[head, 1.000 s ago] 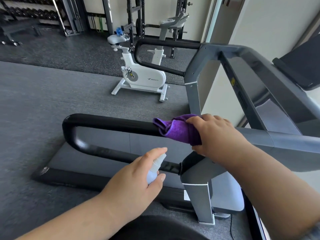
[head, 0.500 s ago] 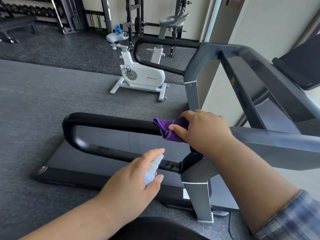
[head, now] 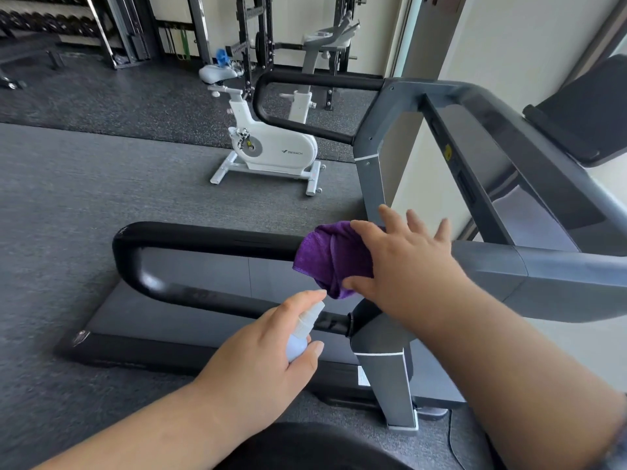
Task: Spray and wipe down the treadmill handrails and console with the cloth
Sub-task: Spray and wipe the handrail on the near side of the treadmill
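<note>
A purple cloth (head: 330, 259) hangs bunched over the near black handrail (head: 203, 237) of the treadmill, close to where the rail meets the grey upright. My right hand (head: 407, 262) lies over the cloth's right side with straight, spread fingers, the thumb below the cloth and the forefinger on top. My left hand (head: 258, 361) grips a small pale spray bottle (head: 302, 334) just below the rail, forefinger on its nozzle. The far handrail (head: 305, 79) and the dark console (head: 583, 110) are at the upper right.
The treadmill deck (head: 190, 320) runs under the near rail, with a grey upright post (head: 383, 385) at its right. A white exercise bike (head: 271, 147) stands on the grey floor beyond. Racks and weights line the back wall. A cable lies on the floor at the lower right.
My right hand has gone from curled round the cloth on the rail to fingers spread straight over it. The cloth now hangs looser and wider. My left hand with the bottle has barely moved.
</note>
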